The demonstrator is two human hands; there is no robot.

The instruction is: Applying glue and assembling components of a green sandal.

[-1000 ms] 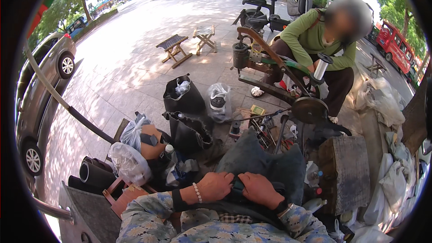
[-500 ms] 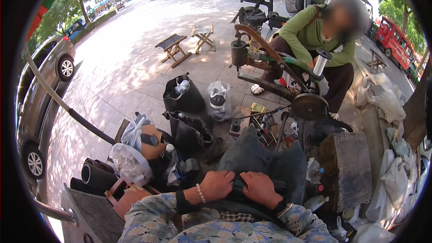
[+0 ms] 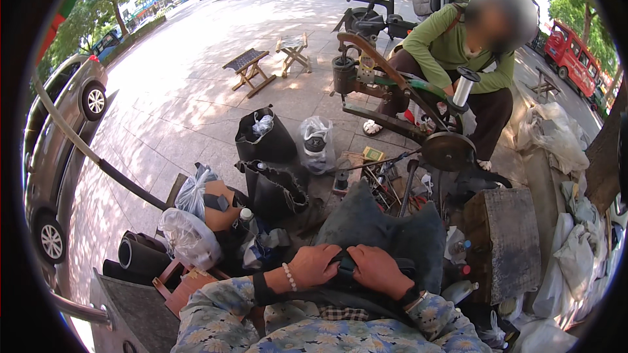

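Note:
My left hand (image 3: 315, 266) and my right hand (image 3: 379, 270) come together over my lap. The fingers of both are curled onto a black item (image 3: 346, 265) between them; most of it is hidden, so its kind cannot be made out. Under and beyond the hands, a dark grey cloth (image 3: 373, 235) covers my knees. Part of the black material shows beside and below my right hand.
Ahead stands a hand-cranked sewing machine (image 3: 392, 82), with a seated person in a green top (image 3: 428, 42) behind it. Loose tools (image 3: 386, 186) lie before my knees. Black bags (image 3: 265, 140) stand left; a wooden box (image 3: 513, 245) stands right. Two folding stools (image 3: 247, 68) are farther off.
The view has shifted slightly. My hands remain together on the black item, with only a small shift of the right hand.

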